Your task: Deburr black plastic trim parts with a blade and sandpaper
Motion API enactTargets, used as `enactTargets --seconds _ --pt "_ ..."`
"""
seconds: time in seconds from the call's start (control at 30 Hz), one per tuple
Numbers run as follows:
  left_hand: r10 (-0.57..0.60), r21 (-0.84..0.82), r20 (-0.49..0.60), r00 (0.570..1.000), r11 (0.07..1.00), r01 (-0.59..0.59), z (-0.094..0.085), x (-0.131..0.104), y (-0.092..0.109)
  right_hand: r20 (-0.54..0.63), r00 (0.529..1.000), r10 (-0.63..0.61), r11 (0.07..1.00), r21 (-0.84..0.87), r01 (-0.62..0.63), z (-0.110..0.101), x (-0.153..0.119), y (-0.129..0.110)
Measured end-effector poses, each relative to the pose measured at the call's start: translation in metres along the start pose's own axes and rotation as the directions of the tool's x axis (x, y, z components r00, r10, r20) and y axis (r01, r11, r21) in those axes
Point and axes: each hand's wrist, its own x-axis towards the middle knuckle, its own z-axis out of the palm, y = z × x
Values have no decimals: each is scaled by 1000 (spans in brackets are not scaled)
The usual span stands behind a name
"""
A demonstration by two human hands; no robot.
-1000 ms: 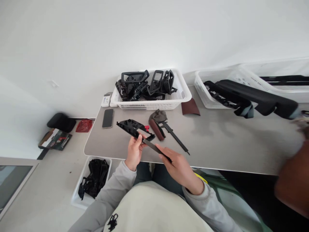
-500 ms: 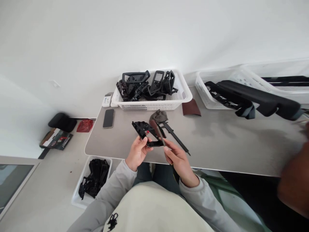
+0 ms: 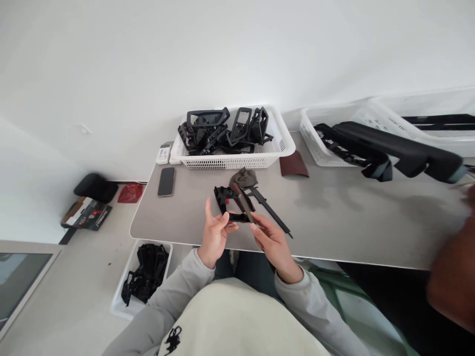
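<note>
Near the table's front edge, my left hand grips the lower corner of a black plastic frame between thumb and fingers, its index finger raised. My right hand pinches the lower end of a flat reddish-brown strip, which lies against the right side of the frame. A small red spot shows inside the frame. Just behind are a crumpled grey cloth and a black caliper lying slantwise on the grey table.
A white basket of black frames stands at the back, beside a brown sheet. A phone lies left. Further right, long black parts cross another basket; a person's blurred arm is at the right edge. A floor bin holds black parts.
The black frame has turned and shifted slightly right in my left hand, whose index finger has lifted off it. The strip in my right hand has tilted a little.
</note>
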Motion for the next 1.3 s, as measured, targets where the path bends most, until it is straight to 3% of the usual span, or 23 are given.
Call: enactTargets --seconds 0.13,0.27,0.5,0.67,1.0,1.3 --pt "-10 44 38 999 999 8 -1 2 -2 11 1000 -19 1000 -16 20 3 -1 -1" --pt "28 76 -7 1000 997 -28 -1 4 -4 35 999 -27 999 -36 28 6 -4 -1" --pt "99 64 -21 995 993 -97 -2 2 -6 69 996 50 998 36 -53 4 -9 -8" --pt "235 83 -61 970 970 -229 -4 5 -6 212 966 146 984 72 -164 7 -19 -10" --pt "327 196 -108 939 933 -302 -11 6 -6 363 888 284 941 70 -330 13 -28 -13" --pt "341 202 -106 934 927 -315 -10 6 -5 367 876 312 920 113 -375 15 -27 -16"
